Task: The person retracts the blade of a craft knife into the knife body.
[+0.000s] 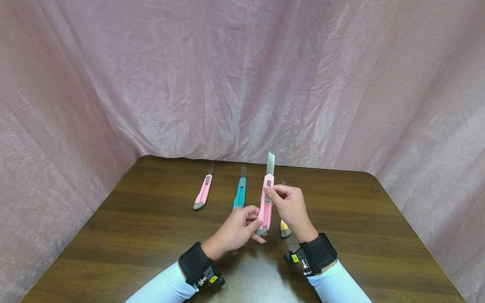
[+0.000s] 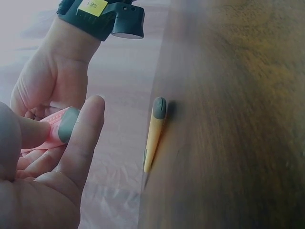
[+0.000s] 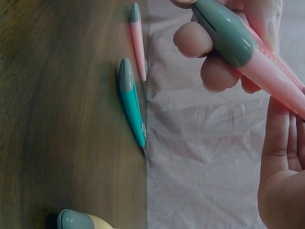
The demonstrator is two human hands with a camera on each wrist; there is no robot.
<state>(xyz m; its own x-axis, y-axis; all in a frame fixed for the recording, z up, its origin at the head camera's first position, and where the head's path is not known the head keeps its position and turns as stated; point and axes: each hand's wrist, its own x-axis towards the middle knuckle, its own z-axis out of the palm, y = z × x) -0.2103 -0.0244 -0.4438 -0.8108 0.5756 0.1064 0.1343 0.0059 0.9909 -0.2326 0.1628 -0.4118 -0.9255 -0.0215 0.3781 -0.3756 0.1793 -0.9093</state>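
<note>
A pink utility knife (image 1: 267, 210) with a grey end cap is held up over the table, its blade (image 1: 270, 163) extended and pointing away from me. My left hand (image 1: 238, 227) pinches its lower end between thumb and fingers, beside the grey cap (image 3: 228, 36). Higher on the handle, my right hand (image 1: 291, 206) grips it, the thumb on the front near the grey slider. Partly hidden behind my right hand lies a yellow utility knife (image 2: 155, 136). To the left, a teal utility knife (image 1: 240, 192) lies on the table, its lower end close behind my left hand in the head view.
Another pink utility knife (image 1: 203, 191) lies farther left, blade out toward the back edge. The brown wooden table (image 1: 132, 235) meets a pink draped curtain (image 1: 212, 84) along its far side. Both wrists wear black straps with small cameras.
</note>
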